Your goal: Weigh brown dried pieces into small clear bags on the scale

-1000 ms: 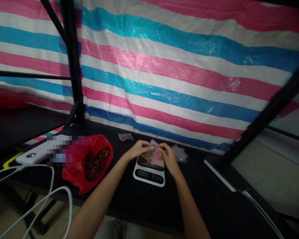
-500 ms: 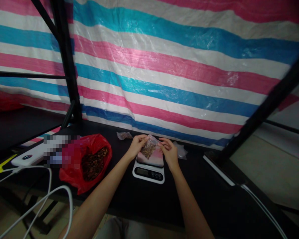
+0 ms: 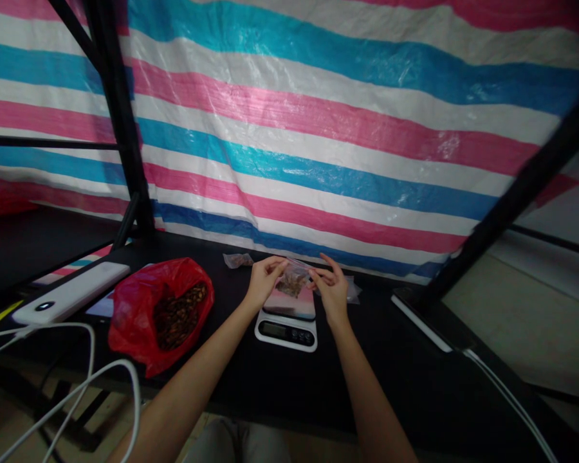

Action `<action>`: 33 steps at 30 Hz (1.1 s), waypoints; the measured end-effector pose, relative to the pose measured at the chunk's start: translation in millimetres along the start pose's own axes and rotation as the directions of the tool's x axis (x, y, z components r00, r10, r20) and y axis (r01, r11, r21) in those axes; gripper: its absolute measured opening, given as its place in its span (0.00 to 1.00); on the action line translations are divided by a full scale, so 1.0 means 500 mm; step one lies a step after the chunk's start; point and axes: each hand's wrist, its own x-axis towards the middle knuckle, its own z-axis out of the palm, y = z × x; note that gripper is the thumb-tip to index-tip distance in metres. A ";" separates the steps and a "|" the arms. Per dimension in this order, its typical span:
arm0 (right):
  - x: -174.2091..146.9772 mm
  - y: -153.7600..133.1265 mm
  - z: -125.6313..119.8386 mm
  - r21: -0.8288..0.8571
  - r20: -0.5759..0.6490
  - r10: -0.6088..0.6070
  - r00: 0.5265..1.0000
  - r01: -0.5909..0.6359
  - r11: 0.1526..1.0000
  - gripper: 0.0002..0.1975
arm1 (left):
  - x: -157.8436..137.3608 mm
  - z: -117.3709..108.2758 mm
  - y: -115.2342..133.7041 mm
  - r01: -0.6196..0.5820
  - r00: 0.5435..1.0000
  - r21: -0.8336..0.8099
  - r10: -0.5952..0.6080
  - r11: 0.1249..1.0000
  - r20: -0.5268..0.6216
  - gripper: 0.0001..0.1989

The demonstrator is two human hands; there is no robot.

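Head-worn view, facing forward and down, black tabletop (image 3: 289, 379) near

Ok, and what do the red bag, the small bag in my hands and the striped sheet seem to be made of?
The red bag looks like thin, glossy plastic film, going by its creases. The small bag seems clear plastic, since brown pieces show through it. The striped sheet is probably plastic tarpaulin, shiny and wrinkled with bright highlights; I can't tell whether it's woven.

The scale (image 3: 285, 341) sits on the table (image 3: 289, 386), right of a bag (image 3: 134, 321) holding, seemingly, beans (image 3: 181, 316); sheeting (image 3: 294, 128) behind.
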 end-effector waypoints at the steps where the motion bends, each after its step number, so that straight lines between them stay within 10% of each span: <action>1: 0.000 -0.001 0.001 0.008 -0.009 -0.003 1.000 0.003 1.000 0.30 | 0.000 0.001 0.003 0.000 1.000 -0.009 0.000 1.000 -0.015 0.12; 17: -0.003 0.002 0.015 0.065 -0.014 -0.015 1.000 0.016 0.998 0.27 | 0.005 -0.003 -0.013 0.093 0.986 -0.017 -0.095 0.996 -0.140 0.08; 33: 0.007 0.021 0.004 0.050 -0.008 -0.030 1.000 0.030 0.998 0.22 | 0.005 -0.003 -0.022 0.016 1.000 0.091 -0.016 0.996 0.001 0.13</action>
